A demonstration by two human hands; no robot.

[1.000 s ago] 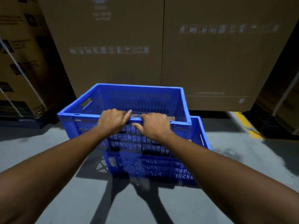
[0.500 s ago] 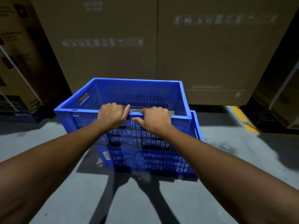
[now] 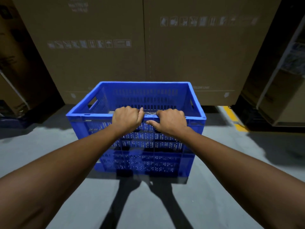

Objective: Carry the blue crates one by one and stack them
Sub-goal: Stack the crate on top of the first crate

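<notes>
Blue plastic fills the middle of my view. The top crate [image 3: 165, 98] sits over the lower crate [image 3: 145, 162], and their sides line up almost all the way round. The lower crate stands on the grey floor [image 3: 148, 204], close in front of the big cardboard boxes [image 3: 99, 60]. I cannot tell if the top crate has all its weight down yet.

The left hand [image 3: 126, 119] and the right hand [image 3: 170, 122] are side by side on the middle of the top crate's near rim. The fingers of both curl over the rim and hold it tight, with the thumbs on the outside wall.

I think this crate is hard and stiff. I also think it is light, as I see nothing in it. The walls are full of slots, so it should not slip much. Held by one rim only, it may tip away from me. The cut-out handle [image 3: 93, 103] in the left wall looks like a better place to hold. There seems to be one in the right wall too. The crate will not break easily, but fingers could get pinched between the two crates at the near edge.
</notes>
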